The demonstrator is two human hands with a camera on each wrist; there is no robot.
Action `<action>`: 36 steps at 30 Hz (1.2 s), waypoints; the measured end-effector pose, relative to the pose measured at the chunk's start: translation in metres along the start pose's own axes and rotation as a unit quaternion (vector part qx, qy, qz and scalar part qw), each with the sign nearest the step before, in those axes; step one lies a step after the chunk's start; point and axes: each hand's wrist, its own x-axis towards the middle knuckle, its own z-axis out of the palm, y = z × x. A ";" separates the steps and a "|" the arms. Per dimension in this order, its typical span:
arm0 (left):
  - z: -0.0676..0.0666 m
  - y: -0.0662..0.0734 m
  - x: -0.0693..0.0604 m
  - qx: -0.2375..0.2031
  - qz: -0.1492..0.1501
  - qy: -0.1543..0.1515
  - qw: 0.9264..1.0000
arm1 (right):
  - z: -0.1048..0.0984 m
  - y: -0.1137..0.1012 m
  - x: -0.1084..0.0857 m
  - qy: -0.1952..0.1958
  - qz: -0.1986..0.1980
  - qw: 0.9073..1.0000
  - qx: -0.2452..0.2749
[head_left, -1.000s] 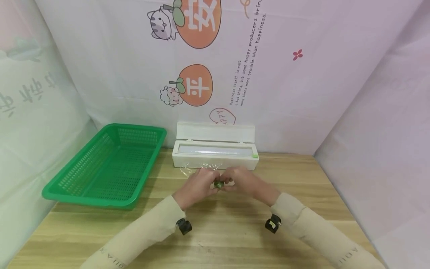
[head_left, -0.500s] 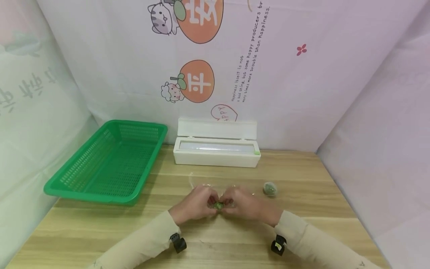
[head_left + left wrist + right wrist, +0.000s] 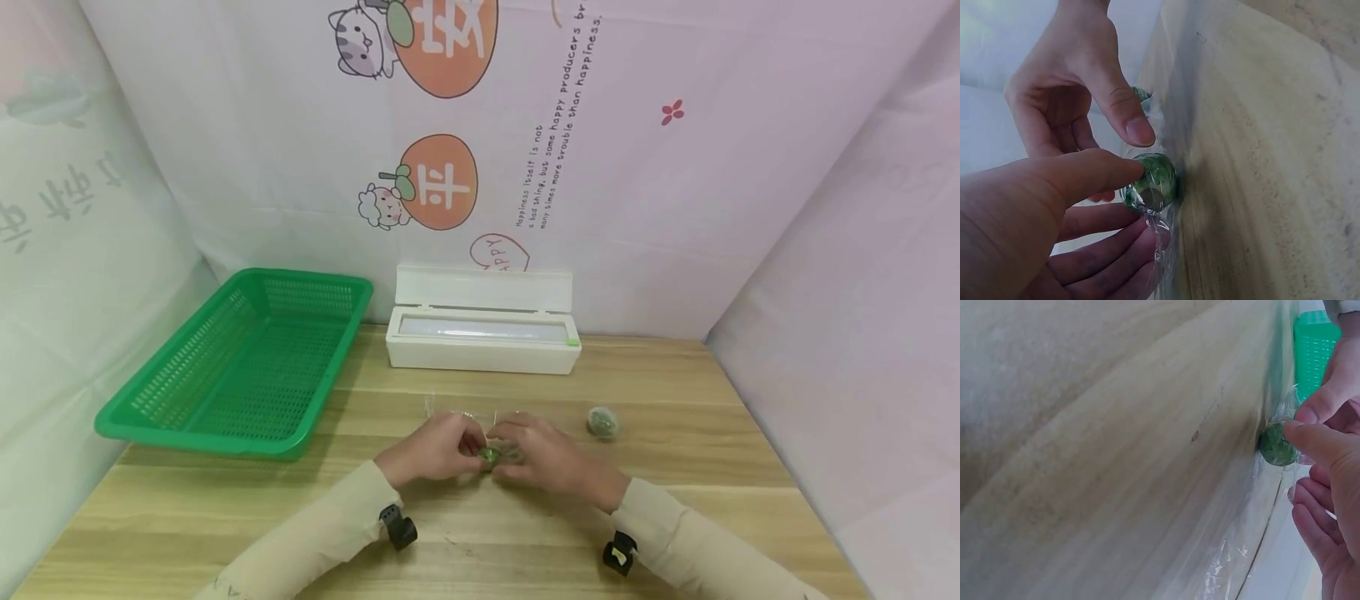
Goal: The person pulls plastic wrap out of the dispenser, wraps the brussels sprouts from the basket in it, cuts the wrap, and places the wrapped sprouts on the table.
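Observation:
A small round green vegetable [image 3: 489, 457], its exact kind unclear, sits on the wooden table inside clear cling film [image 3: 1225, 562]. My left hand [image 3: 433, 448] pinches it; the left wrist view shows that thumb on the wrapped green vegetable [image 3: 1159, 178] and the fingers against the film. Close on its other side is my right hand [image 3: 551, 458], with thumb and index finger spread apart. In the left wrist view the right thumb [image 3: 1138, 128] hovers just over the film. A second wrapped green piece [image 3: 602, 422] lies to the right of my right hand.
At the back of the table stands a white cling film box [image 3: 483, 356] with its lid raised. The green plastic basket [image 3: 315, 408] occupies the left side. Printed cloth [image 3: 622, 217] hangs behind, with white cloth walls on both sides.
Both hands came nearer the table's front with the wrapped vegetable, and the second piece came into sight. Since then my right thumb and fingers have spread apart from their pinch.

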 end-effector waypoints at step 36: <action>0.007 -0.012 0.013 0.098 0.043 0.065 0.992 | -0.007 0.018 0.012 0.012 0.084 0.994 0.063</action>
